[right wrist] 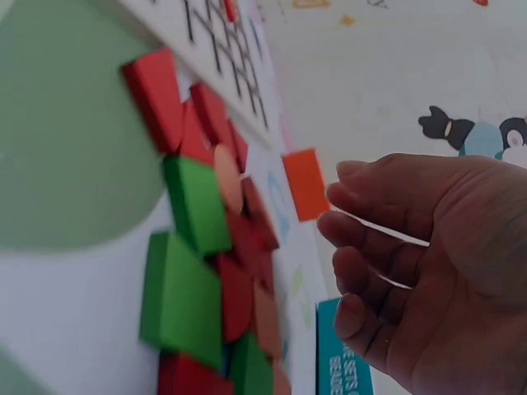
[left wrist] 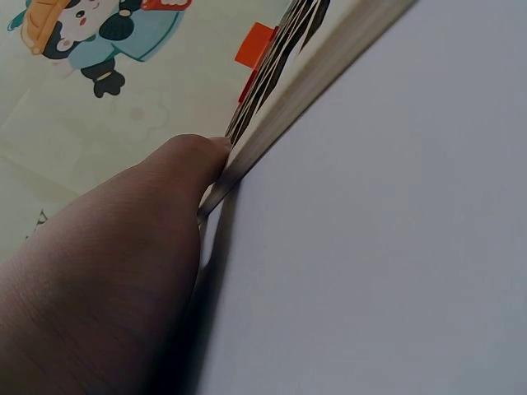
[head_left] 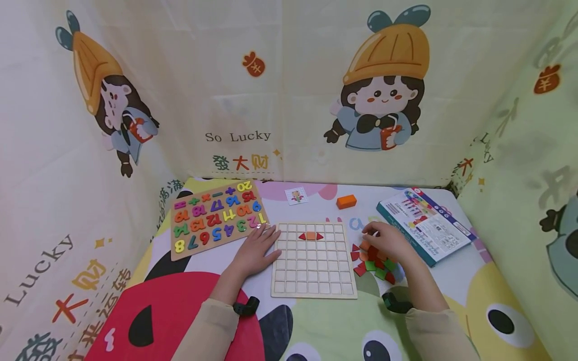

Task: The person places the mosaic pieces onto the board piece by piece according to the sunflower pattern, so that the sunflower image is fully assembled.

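A wooden grid board (head_left: 313, 273) lies flat in the middle of the table. On one of its upper rows sits an orange square (head_left: 311, 235) with a red triangle (head_left: 319, 236) and a matching one on its other side. My left hand (head_left: 254, 254) rests along the board's left side, fingers extended; in the left wrist view the thumb (left wrist: 185, 160) touches the board's edge. Over a pile of red, green and orange shape pieces (head_left: 380, 265), right of the board, hovers my right hand (head_left: 389, 243). Its fingers (right wrist: 366, 247) are loosely bent, with nothing between them in the right wrist view.
A number puzzle board (head_left: 205, 245) with coloured numerals lies at the left. Behind the grid board are a small pattern card (head_left: 296, 196) and an orange block (head_left: 346, 202). A flat teal-edged box (head_left: 429, 230) lies beyond my right hand. Printed cloth walls (head_left: 298, 100) enclose the table.
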### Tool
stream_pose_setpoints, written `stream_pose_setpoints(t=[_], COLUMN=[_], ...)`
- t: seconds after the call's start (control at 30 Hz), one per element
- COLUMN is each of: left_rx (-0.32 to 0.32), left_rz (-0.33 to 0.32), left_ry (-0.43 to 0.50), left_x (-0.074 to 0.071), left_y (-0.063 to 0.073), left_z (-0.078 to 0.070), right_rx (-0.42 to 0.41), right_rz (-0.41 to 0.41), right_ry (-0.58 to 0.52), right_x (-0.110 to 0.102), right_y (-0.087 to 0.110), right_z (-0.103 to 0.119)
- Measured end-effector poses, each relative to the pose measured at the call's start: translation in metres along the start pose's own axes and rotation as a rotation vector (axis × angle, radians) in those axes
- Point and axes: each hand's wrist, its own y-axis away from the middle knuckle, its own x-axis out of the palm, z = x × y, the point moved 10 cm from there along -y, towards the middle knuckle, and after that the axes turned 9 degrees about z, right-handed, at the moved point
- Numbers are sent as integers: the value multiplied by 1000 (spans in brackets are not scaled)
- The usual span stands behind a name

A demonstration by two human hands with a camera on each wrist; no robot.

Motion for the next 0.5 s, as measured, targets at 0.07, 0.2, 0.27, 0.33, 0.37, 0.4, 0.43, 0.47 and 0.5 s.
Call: stream_pose_setpoints(t=[0.07,0.2,0.27,0.33,0.37,0.4,0.43,0.47,0.5], left_rx=[2,-1,0,2,0,1,1,2,2], left_rz=[-6,-11,-12,-12,-10,-11,-10,-11,-10], left_ry=[-5,-16,-17,-15,-18,-18,-15,-9,-6], left_x=[-1,-2,-2,-2,-2,-2,-2,-2,-2], left_y=[0,1,1,1,1,1,1,2,2], left_z=[-1,-1,-1,-2,-2,-2,-2,-2,-2], right_rx=[28,40,39,35,36,34,32,32,29], right_rz=[10,44,49,46,42,36,32,27,26], right_ry=[-4,-12,-9,-4,-1,1,2,2,7], right_x=[1,9,13,16,16,17,17,18,18], right_y=[2,2,-1,-3,-4,-5,-6,-6,-7], right_z=[-8,-19,-24,-27,-29,-29,-30,-30,-30])
